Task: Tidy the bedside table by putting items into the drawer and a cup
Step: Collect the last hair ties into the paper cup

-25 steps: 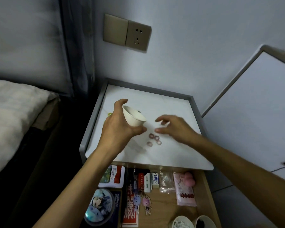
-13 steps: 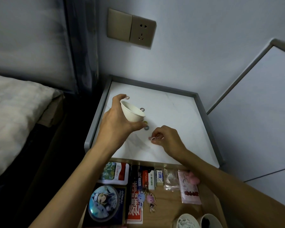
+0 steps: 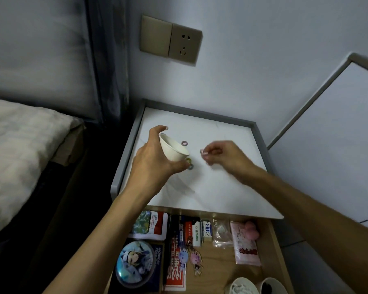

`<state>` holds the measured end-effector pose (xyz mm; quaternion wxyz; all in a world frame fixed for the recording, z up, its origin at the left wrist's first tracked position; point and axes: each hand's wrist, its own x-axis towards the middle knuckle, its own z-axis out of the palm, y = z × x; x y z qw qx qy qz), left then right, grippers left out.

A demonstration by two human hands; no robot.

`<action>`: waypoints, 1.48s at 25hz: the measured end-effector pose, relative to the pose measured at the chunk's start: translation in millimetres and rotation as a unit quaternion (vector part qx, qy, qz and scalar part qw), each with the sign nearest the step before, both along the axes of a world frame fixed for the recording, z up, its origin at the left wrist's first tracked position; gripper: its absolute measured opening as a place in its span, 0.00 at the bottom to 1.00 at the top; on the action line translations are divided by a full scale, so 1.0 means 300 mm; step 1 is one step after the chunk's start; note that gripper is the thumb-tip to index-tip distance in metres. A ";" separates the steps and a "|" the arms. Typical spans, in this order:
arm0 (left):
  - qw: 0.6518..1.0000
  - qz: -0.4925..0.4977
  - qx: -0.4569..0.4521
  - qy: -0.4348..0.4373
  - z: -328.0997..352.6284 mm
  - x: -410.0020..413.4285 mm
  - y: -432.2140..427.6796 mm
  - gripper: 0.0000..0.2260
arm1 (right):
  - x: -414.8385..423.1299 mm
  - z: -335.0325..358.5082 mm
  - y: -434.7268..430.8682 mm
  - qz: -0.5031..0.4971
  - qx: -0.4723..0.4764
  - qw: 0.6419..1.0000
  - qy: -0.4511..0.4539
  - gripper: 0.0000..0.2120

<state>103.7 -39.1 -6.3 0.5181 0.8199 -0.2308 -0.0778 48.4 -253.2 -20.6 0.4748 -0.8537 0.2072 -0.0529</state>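
Cup [image 3: 174, 150] aslant, mouth toward right hand [image 3: 223, 155]

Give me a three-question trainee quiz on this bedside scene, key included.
1. True or false: the left hand holds the white cup tilted, mouth toward the right hand.
2. The drawer is: A shut; B open, with items inside; C open and bare.
3. Which hand pinches a small pinkish item?
Key: 1 true; 2 B; 3 right.
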 end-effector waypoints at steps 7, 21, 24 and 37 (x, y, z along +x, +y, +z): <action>0.999 -0.012 -0.036 0.018 -0.007 0.000 -0.023 0.42 | 0.107 0.277 0.188 0.275 -0.137 0.952 0.000 0.08; 0.999 0.020 -0.032 0.017 0.011 0.038 0.052 0.44 | 0.148 0.233 0.170 0.241 -0.022 0.969 -0.058 0.06; 0.999 0.016 -0.031 0.013 0.010 0.037 0.050 0.44 | 0.162 0.254 0.197 0.294 -0.099 0.950 -0.031 0.07; 1.000 0.012 -0.023 0.014 0.008 0.033 0.049 0.44 | 0.160 0.234 0.217 0.239 -0.067 0.967 -0.055 0.06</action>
